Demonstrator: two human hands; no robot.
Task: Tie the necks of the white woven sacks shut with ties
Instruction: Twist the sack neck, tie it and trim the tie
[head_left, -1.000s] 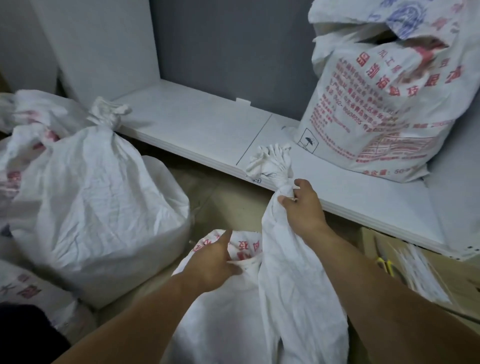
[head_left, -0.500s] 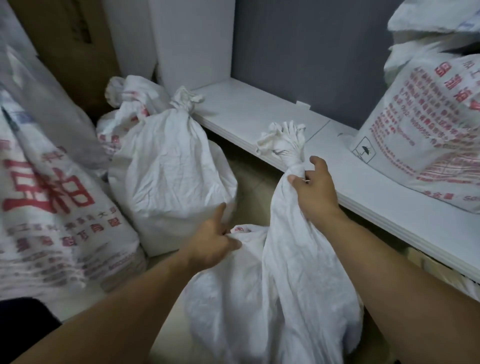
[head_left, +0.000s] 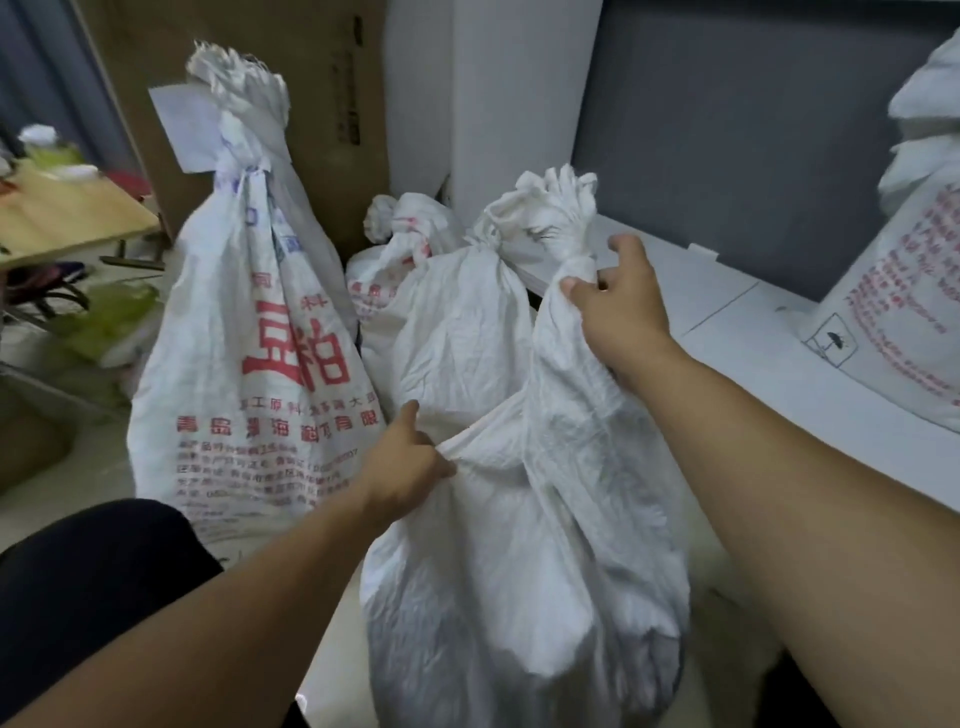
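Moved: since a second ago the held sack (head_left: 519, 597) has travelled left with the view, away from the white shelf (head_left: 727, 322) and up against the other sacks. The left hand (head_left: 405, 462) has gone from lying on the sack's side to pinching a fold.
Meaning: this one is probably done and being parked with the finished ones, though no tie can be made out at its neck (head_left: 574, 262).
Held sack: front and centre, touching the plain sack (head_left: 462, 338) behind; its base is out of view.
Right hand (head_left: 618, 306): curled round the neck just under the bunched top, one finger lifted.
Left hand: pinches cloth at the sack's shoulder, thumb up.
Contents: bulging full; what fills it is hidden.
Neighbours: plain sack and small sack (head_left: 395, 228) have gathered necks; the tall printed sack (head_left: 249, 364) on the left is cinched, with a paper label (head_left: 187, 130) by its neck.
Further out: shelf sack (head_left: 904, 291) at right, cardboard box (head_left: 311, 78) behind, wooden tabletop (head_left: 67, 218) far left.
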